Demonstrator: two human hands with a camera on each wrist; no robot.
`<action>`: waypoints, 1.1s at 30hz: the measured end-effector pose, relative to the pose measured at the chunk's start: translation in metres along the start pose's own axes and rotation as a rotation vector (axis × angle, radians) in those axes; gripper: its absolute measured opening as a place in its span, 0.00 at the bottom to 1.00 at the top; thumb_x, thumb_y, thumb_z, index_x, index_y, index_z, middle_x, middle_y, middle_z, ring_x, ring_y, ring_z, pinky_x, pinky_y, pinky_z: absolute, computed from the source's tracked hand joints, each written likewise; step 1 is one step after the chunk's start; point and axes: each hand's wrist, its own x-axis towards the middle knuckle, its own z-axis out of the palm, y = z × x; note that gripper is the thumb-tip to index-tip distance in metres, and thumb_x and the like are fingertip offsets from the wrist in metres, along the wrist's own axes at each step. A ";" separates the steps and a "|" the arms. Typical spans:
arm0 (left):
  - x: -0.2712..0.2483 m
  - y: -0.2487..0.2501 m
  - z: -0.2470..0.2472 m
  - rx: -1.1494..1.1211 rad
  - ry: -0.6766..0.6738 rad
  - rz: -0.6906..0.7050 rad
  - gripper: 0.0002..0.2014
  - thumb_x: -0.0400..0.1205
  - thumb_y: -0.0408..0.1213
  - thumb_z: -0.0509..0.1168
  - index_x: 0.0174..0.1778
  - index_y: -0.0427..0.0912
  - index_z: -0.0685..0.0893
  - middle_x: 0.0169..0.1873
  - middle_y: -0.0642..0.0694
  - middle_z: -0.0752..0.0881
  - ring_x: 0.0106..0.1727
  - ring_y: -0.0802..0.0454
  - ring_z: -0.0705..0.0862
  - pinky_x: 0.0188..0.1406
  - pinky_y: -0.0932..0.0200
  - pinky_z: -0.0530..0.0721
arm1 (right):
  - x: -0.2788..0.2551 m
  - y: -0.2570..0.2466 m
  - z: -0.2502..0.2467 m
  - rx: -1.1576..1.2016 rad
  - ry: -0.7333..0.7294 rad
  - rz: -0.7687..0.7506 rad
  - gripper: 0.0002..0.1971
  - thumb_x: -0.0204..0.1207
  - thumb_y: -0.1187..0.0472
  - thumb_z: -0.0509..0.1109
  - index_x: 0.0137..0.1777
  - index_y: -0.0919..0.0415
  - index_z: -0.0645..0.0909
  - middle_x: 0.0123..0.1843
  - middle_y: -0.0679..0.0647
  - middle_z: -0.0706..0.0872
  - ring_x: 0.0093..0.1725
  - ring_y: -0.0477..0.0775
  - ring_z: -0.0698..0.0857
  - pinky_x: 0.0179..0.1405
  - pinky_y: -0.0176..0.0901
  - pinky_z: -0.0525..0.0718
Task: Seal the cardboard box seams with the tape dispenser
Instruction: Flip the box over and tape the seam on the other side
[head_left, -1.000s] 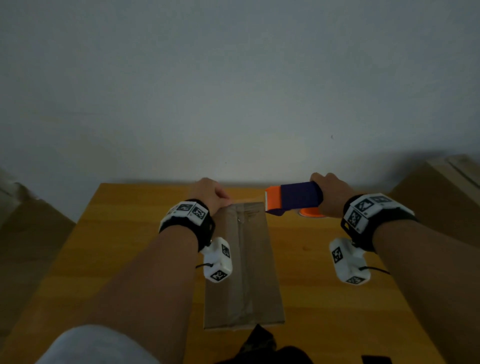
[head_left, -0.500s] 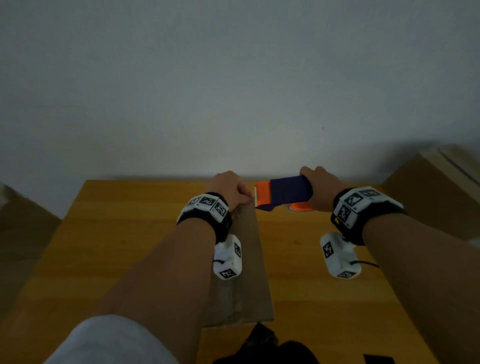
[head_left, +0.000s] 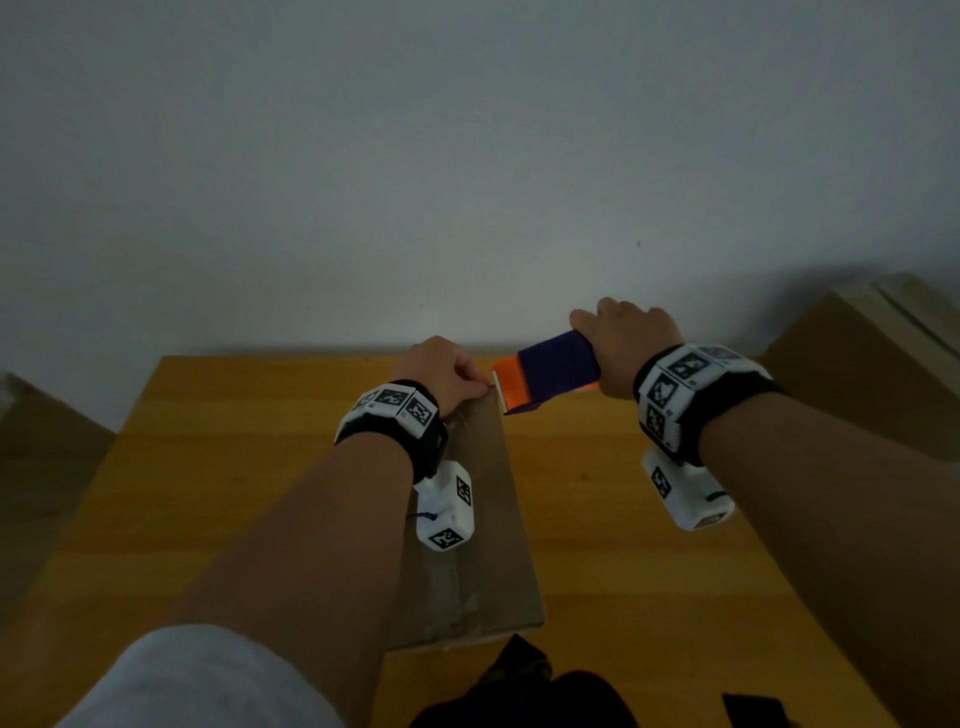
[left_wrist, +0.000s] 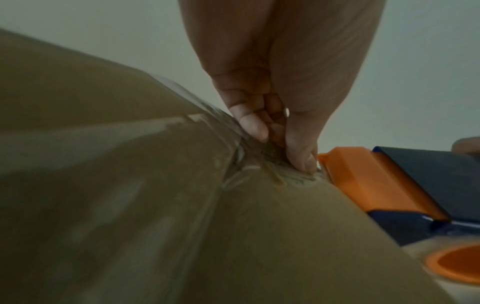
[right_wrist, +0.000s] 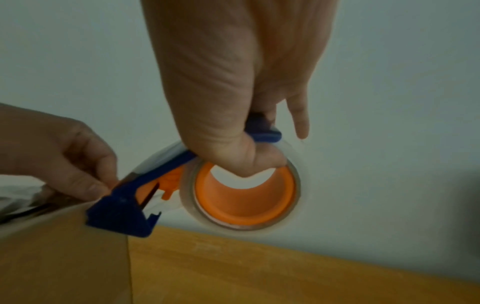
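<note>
— Cardboard first: where is the box?

— It lies on the wooden counter, long side running away from the person, its near end by the counter's front edge. Clear tape already runs along its top seam, wrinkled at the far end.

— And the left hand?

— At the far end of the box. Its fingers are curled, with fingertip and thumb pressed down on the crumpled tape end at the box's edge. The wrist view shows them bearing on the tape; whether they pinch it or only press, I cannot tell.

— The dispenser?

— Blue body, orange front plate and orange hub, with a roll of clear tape on the hub. It is held off the counter, just beyond the far right corner of the box, its orange front right beside the left thumb. From the right wrist view its blue lower corner meets the box's top edge.

— How does the right hand hold it?

— Clenched round the blue body from above, thumb hooked into the orange hub; one finger sticks out straight on the far side.

— Anything else around?

— A larger cardboard carton stands to the right of the counter against the pale wall, and something dark lies at the counter's near edge. A pale sleeve covers the left upper arm.
</note>
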 end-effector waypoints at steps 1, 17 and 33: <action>0.000 0.001 0.000 0.003 0.007 0.002 0.02 0.74 0.39 0.73 0.41 0.48 0.91 0.38 0.54 0.88 0.44 0.54 0.86 0.46 0.61 0.81 | 0.000 -0.003 -0.004 -0.044 0.006 0.007 0.21 0.72 0.60 0.70 0.64 0.54 0.70 0.60 0.58 0.78 0.59 0.60 0.81 0.57 0.55 0.75; -0.003 0.000 0.001 0.071 -0.083 0.100 0.08 0.80 0.39 0.67 0.49 0.52 0.91 0.51 0.47 0.89 0.52 0.50 0.87 0.54 0.55 0.85 | -0.010 -0.012 0.033 -0.108 -0.345 0.174 0.24 0.65 0.38 0.76 0.53 0.54 0.82 0.44 0.49 0.88 0.39 0.52 0.83 0.37 0.42 0.78; -0.022 -0.050 -0.057 0.113 -0.150 -0.095 0.14 0.71 0.38 0.78 0.52 0.43 0.91 0.44 0.49 0.88 0.48 0.53 0.85 0.49 0.61 0.80 | -0.027 -0.052 0.074 0.310 -0.384 0.288 0.19 0.77 0.53 0.71 0.62 0.66 0.81 0.39 0.55 0.82 0.39 0.56 0.80 0.40 0.43 0.78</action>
